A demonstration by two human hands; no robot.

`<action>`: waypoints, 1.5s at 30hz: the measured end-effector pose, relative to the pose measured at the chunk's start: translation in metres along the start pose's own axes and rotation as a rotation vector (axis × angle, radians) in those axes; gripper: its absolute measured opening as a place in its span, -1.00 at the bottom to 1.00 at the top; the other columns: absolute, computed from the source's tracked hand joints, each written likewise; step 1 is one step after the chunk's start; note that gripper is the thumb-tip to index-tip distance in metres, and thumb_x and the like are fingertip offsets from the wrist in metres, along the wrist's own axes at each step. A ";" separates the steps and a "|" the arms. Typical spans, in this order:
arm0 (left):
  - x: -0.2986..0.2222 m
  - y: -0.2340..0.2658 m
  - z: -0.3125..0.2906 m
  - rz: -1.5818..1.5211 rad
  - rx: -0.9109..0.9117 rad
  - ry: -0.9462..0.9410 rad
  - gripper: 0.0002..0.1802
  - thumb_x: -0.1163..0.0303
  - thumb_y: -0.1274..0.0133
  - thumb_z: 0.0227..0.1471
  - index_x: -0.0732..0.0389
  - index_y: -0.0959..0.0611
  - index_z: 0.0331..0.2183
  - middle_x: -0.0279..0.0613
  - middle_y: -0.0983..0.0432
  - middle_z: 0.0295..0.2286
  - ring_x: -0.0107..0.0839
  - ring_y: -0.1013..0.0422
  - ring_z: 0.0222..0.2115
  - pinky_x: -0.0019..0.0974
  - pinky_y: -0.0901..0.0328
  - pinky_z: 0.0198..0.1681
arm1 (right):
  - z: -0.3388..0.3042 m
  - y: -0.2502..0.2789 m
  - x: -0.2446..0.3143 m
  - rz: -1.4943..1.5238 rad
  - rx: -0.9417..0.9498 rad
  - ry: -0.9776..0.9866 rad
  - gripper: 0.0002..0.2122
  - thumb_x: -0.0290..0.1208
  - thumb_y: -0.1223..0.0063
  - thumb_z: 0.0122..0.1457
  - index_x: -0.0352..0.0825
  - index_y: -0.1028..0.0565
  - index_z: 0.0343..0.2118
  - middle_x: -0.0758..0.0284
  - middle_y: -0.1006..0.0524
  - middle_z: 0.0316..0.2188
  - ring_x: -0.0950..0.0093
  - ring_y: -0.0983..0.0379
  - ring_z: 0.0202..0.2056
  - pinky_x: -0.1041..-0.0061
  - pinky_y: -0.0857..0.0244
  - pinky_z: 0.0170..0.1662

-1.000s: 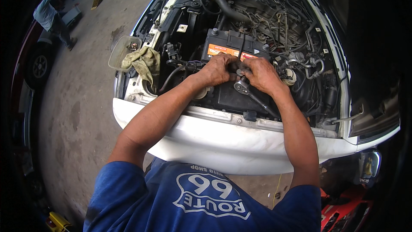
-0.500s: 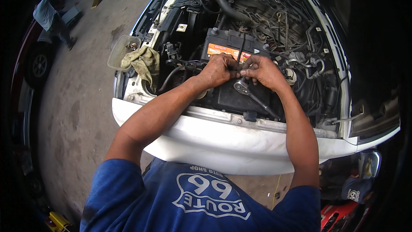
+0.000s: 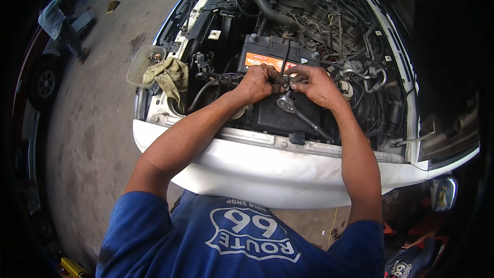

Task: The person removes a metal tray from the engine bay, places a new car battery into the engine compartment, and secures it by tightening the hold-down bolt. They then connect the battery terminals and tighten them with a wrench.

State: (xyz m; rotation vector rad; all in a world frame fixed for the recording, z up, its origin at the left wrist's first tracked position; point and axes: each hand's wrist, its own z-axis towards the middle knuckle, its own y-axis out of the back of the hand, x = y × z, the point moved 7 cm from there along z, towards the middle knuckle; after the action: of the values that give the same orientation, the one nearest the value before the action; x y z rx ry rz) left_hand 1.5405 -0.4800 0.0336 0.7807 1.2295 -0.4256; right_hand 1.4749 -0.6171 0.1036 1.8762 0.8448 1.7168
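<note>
Over the open engine bay, both hands meet at the near edge of a black car battery [image 3: 267,46] with an orange label. A thin dark hold-down bar [image 3: 285,57] crosses the battery top and ends between my fingers. My left hand [image 3: 257,82] is closed, thumb and fingertips pinched at the bar's near end. Opposite it, my right hand [image 3: 316,86] pinches at the same spot. Whatever small part sits between the fingertips is hidden. Just below them, a ratchet wrench [image 3: 303,117] rests on a black surface, its head near my fingertips, its handle slanting toward the lower right.
A stained rag [image 3: 172,78] hangs over the bay's left edge beside a clear plastic tub [image 3: 140,69] holding small parts. The white front panel [image 3: 262,175] lies between me and the bay. Hoses and wiring [image 3: 334,31] crowd the engine. Other people are at far left and lower right.
My hands stay at the bar's end, with the fingertips shifting slightly. The whole view has moved a little. The person at lower right has moved lower in the picture.
</note>
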 end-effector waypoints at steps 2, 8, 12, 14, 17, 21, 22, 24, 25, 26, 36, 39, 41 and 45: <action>0.005 0.000 0.001 0.025 0.006 0.048 -0.81 0.50 -0.39 -0.08 0.26 -0.80 -0.32 -0.22 -0.68 -0.37 -0.41 -0.55 -0.29 -0.30 -0.40 -0.08 | 0.000 -0.004 0.008 -0.096 0.002 0.025 -0.75 -0.57 -0.19 0.13 -0.40 -0.63 -0.10 0.14 -0.67 -0.26 0.32 -0.64 -0.21 0.35 -0.49 -0.06; 0.006 0.000 0.002 0.029 -0.001 0.081 -0.80 0.42 -0.42 -0.07 0.27 -0.79 -0.34 -0.20 -0.67 -0.38 -0.40 -0.55 -0.30 -0.28 -0.40 -0.11 | -0.004 -0.003 0.037 -0.380 -0.127 0.191 -0.77 -0.49 -0.28 0.06 -0.37 -0.65 -0.18 0.03 -0.65 -0.31 0.09 -0.61 -0.19 0.19 -0.46 -0.06; 0.004 0.000 0.001 0.077 0.015 0.074 -0.76 0.41 -0.38 -0.01 0.32 -0.76 -0.28 -0.10 -0.67 -0.34 -0.33 -0.57 -0.28 -0.26 -0.41 -0.07 | -0.005 -0.006 0.037 -0.369 -0.133 0.106 -0.76 -0.50 -0.27 0.07 -0.38 -0.63 -0.16 0.01 -0.63 -0.32 0.04 -0.60 -0.18 0.16 -0.45 -0.06; 0.003 0.000 0.001 0.095 0.017 0.063 -0.77 0.42 -0.34 0.02 0.33 -0.75 -0.26 -0.07 -0.68 -0.33 -0.30 -0.57 -0.26 -0.24 -0.41 -0.05 | -0.006 -0.008 0.041 -0.461 -0.140 0.150 -0.75 -0.51 -0.26 0.07 -0.39 -0.63 -0.16 -0.01 -0.63 -0.33 0.02 -0.59 -0.18 0.13 -0.45 -0.06; 0.000 0.002 0.000 0.137 0.011 0.047 -0.77 0.42 -0.29 0.06 0.34 -0.74 -0.23 -0.02 -0.69 -0.31 -0.26 -0.59 -0.25 -0.21 -0.41 -0.03 | -0.004 -0.007 0.036 -0.394 -0.146 0.083 -0.77 -0.54 -0.24 0.06 -0.40 -0.62 -0.18 -0.02 -0.63 -0.32 0.00 -0.58 -0.18 0.11 -0.44 -0.07; -0.002 0.002 0.000 0.175 0.031 0.058 -0.69 0.33 -0.29 0.03 0.35 -0.73 -0.23 0.11 -0.67 -0.27 -0.06 -0.59 -0.18 -0.12 -0.42 -0.02 | -0.002 -0.009 0.038 -0.447 -0.115 0.131 -0.79 -0.55 -0.23 0.04 -0.42 -0.61 -0.22 -0.03 -0.62 -0.30 0.01 -0.58 -0.16 0.10 -0.42 -0.05; -0.002 0.003 0.001 0.181 0.021 0.071 -0.65 0.29 -0.30 0.00 0.35 -0.73 -0.22 0.17 -0.67 -0.26 0.02 -0.59 -0.15 -0.08 -0.43 -0.02 | -0.002 -0.010 0.040 -0.462 -0.109 0.164 -0.79 -0.56 -0.23 0.04 -0.42 -0.61 -0.23 -0.03 -0.62 -0.30 0.02 -0.57 -0.15 0.11 -0.42 -0.04; -0.005 0.003 0.002 0.289 0.010 0.051 -0.63 0.27 -0.31 0.00 0.36 -0.73 -0.23 0.18 -0.67 -0.25 0.02 -0.59 -0.15 -0.07 -0.43 -0.01 | -0.004 -0.011 0.041 -0.461 -0.104 0.196 -0.79 -0.56 -0.23 0.04 -0.43 -0.60 -0.23 -0.03 -0.61 -0.29 0.03 -0.57 -0.13 0.11 -0.41 -0.03; -0.006 0.003 0.002 0.345 0.005 0.033 -0.62 0.25 -0.31 0.00 0.36 -0.73 -0.23 0.18 -0.66 -0.25 0.02 -0.59 -0.15 -0.07 -0.43 0.00 | -0.004 -0.011 0.040 -0.446 -0.105 0.196 -0.79 -0.56 -0.23 0.03 -0.43 -0.60 -0.22 -0.03 -0.61 -0.29 0.03 -0.56 -0.12 0.12 -0.41 -0.02; -0.005 0.003 0.002 0.328 0.003 0.050 -0.62 0.25 -0.31 -0.01 0.36 -0.73 -0.23 0.18 -0.66 -0.25 0.02 -0.59 -0.15 -0.07 -0.42 0.00 | -0.005 -0.010 0.041 -0.422 -0.113 0.216 -0.78 -0.56 -0.23 0.03 -0.42 -0.60 -0.22 -0.03 -0.61 -0.28 0.03 -0.56 -0.11 0.12 -0.40 -0.02; -0.005 0.003 0.002 0.295 -0.018 0.068 -0.65 0.32 -0.28 0.00 0.34 -0.71 -0.20 0.17 -0.66 -0.24 0.02 -0.57 -0.09 -0.09 -0.40 0.04 | -0.002 -0.012 0.039 -0.507 -0.096 -0.006 -0.76 -0.41 -0.30 0.08 -0.47 -0.59 -0.25 -0.12 -0.60 -0.32 -0.03 -0.57 -0.16 0.10 -0.42 -0.08; -0.004 0.004 0.002 0.285 -0.027 0.073 -0.65 0.30 -0.30 0.00 0.34 -0.71 -0.22 0.18 -0.66 -0.25 0.02 -0.57 -0.10 -0.09 -0.40 0.03 | -0.002 -0.012 0.042 -0.530 -0.108 0.021 -0.76 -0.42 -0.30 0.09 -0.48 -0.59 -0.25 -0.11 -0.60 -0.35 -0.04 -0.56 -0.17 0.10 -0.42 -0.08; -0.002 0.004 0.002 0.271 -0.019 0.078 -0.65 0.29 -0.31 0.00 0.35 -0.71 -0.22 0.18 -0.66 -0.25 0.02 -0.57 -0.10 -0.10 -0.40 0.03 | -0.004 -0.013 0.042 -0.545 -0.110 0.043 -0.76 -0.42 -0.29 0.09 -0.47 -0.58 -0.23 -0.09 -0.60 -0.33 -0.04 -0.56 -0.17 0.10 -0.41 -0.07; -0.001 0.004 0.004 0.305 -0.008 0.060 -0.63 0.30 -0.32 -0.01 0.37 -0.72 -0.21 0.14 -0.67 -0.25 -0.03 -0.59 -0.15 -0.13 -0.41 0.00 | -0.004 -0.015 0.041 -0.494 -0.093 0.115 -0.74 -0.43 -0.27 0.11 -0.46 -0.56 -0.18 -0.06 -0.60 -0.22 -0.01 -0.54 -0.10 0.12 -0.40 0.00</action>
State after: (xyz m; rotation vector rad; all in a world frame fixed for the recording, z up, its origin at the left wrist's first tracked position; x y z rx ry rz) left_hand 1.5451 -0.4803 0.0364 0.9622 1.1439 -0.1487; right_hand 1.4700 -0.5779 0.1229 1.3684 1.1391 1.5268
